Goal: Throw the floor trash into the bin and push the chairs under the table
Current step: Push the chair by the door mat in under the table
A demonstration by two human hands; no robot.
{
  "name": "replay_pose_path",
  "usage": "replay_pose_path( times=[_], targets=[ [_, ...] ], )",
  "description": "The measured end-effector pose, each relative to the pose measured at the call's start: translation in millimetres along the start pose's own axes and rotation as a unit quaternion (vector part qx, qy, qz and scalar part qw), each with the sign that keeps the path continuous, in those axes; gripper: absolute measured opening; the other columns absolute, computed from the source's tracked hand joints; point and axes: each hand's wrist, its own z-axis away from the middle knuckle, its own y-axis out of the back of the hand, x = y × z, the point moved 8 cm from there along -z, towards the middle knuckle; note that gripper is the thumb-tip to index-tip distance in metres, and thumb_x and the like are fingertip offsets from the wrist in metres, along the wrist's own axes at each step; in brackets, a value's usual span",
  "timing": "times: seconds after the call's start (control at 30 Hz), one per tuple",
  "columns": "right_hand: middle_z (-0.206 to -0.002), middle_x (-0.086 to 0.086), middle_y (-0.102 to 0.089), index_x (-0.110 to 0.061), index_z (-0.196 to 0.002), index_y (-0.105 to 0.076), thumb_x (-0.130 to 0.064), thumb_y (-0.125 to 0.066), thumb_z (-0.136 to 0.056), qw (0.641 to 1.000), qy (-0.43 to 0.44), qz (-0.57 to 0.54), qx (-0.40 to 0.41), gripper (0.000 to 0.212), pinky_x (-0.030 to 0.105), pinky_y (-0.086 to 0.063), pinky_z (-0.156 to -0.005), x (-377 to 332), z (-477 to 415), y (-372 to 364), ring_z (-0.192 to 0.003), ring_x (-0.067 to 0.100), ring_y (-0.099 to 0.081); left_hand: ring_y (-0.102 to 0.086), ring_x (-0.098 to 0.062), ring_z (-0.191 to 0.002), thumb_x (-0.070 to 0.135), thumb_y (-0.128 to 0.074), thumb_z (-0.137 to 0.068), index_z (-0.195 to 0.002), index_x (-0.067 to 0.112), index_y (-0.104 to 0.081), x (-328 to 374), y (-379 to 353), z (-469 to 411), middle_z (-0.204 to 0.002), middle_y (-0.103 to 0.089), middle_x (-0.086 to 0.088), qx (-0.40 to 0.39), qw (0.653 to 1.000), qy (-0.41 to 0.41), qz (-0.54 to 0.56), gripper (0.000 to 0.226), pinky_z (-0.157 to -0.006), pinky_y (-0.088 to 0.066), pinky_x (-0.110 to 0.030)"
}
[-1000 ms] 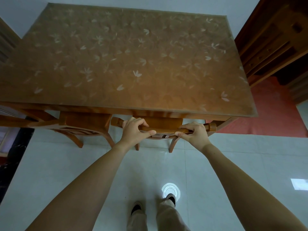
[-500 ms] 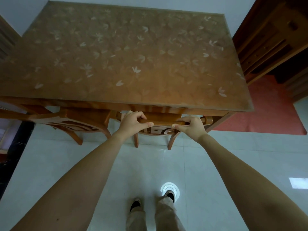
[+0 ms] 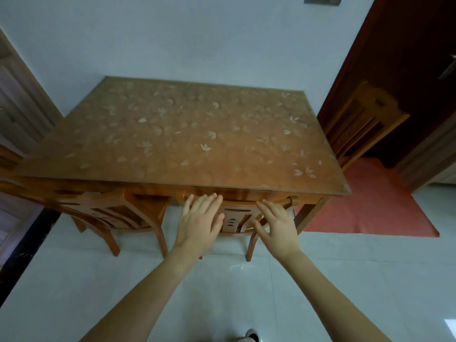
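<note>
Both hands are flat, fingers straight and spread, holding nothing. The left hand (image 3: 199, 223) and right hand (image 3: 277, 230) have their fingertips at the back of a chair (image 3: 234, 219) pushed under the tabletop (image 3: 187, 139) just ahead of them. Left of the left hand, a second chair (image 3: 108, 208) is tucked under too.

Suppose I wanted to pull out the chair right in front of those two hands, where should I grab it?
Take the top rail of the chair, coming from the near side, with fingers curled over it from above near both ends. It is a rounded horizontal bar and the highest part showing just clear of the table edge. The seat is tucked underneath, out of easy reach.
</note>
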Motion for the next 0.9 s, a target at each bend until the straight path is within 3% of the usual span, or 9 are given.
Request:
replay_pose_path(
  times=[0.1, 0.23, 0.4, 0.57, 0.73, 0.9],
  targets=[
    [-0.143, 0.001, -0.052, -0.022, -0.14, -0.052, -0.044, -0.057, -0.094, 0.999, -0.006, 0.033, 0.01, 0.051, 0.04, -0.033, -0.109, -12.1, 41.0, -1.6, -0.135, 0.024, -0.044, -0.039, -0.02, -0.137, 0.048, -0.024, -0.099, -0.143, 0.021, -0.043, 9.2, 0.2, 39.7, -0.145, -0.047, 0.002, -0.038, 0.999, -0.003, 0.014, 0.056, -0.116, -0.023, -0.049],
    [-0.142, -0.003, -0.053, -0.023, -0.141, -0.05, -0.052, -0.046, -0.096, 0.999, -0.03, 0.045, 0.003, 0.054, 0.039, -0.036, -0.109, -23.6, 95.1, -13.5, -0.135, 0.02, -0.043, -0.027, -0.016, -0.143, 0.056, -0.013, -0.097, -0.148, 0.026, -0.034, 16.1, -15.6, 96.0, -0.152, -0.037, 0.005, -0.107, 0.994, -0.008, 0.02, 0.063, -0.12, -0.013, -0.043],
    [-0.142, -0.006, -0.053, -0.024, -0.14, -0.05, -0.05, -0.047, -0.097, 0.996, -0.081, 0.03, -0.022, 0.051, 0.035, -0.028, -0.112, -32.8, 157.6, -33.1, -0.136, 0.019, -0.042, -0.018, -0.012, -0.146, 0.063, 0.004, -0.091, -0.15, 0.03, -0.023, 19.6, -24.7, 148.2, -0.156, -0.028, 0.008, -0.146, 0.988, -0.025, 0.038, 0.073, -0.121, -0.006, -0.037],
    [-0.14, -0.004, -0.056, -0.024, -0.138, -0.053, -0.048, -0.048, -0.098, 0.99, -0.132, 0.041, 0.001, 0.047, 0.037, -0.033, -0.109, -34.8, 196.8, -24.1, -0.133, 0.021, -0.046, -0.014, -0.011, -0.146, 0.058, -0.007, -0.094, -0.151, 0.03, -0.022, 30.7, -21.1, 157.6, -0.157, -0.025, 0.009, -0.151, 0.985, -0.052, 0.069, 0.065, -0.12, -0.003, -0.033],
    [-0.144, -0.005, -0.051, -0.025, -0.143, -0.047, -0.051, -0.04, -0.099, 0.983, -0.172, 0.05, 0.025, 0.051, 0.036, -0.028, -0.113, -20.9, 217.4, 4.8, -0.137, 0.018, -0.041, -0.021, -0.013, -0.145, 0.06, -0.009, -0.095, -0.148, 0.03, -0.03, 60.1, -4.0, 140.6, -0.154, -0.032, 0.008, -0.114, 0.983, -0.082, 0.116, 0.065, -0.12, -0.013, -0.038],
    [-0.144, -0.004, -0.051, -0.023, -0.143, -0.047, -0.05, -0.041, -0.099, 0.973, -0.215, 0.048, 0.068, 0.052, 0.035, -0.026, -0.113, 10.3, 234.5, 44.3, -0.137, 0.018, -0.04, -0.021, -0.011, -0.144, 0.056, -0.018, -0.097, -0.148, 0.029, -0.034, 101.0, -4.7, 124.2, -0.153, -0.034, 0.009, -0.103, 0.982, -0.116, 0.104, 0.06, -0.119, -0.01, -0.034]
  ],
)
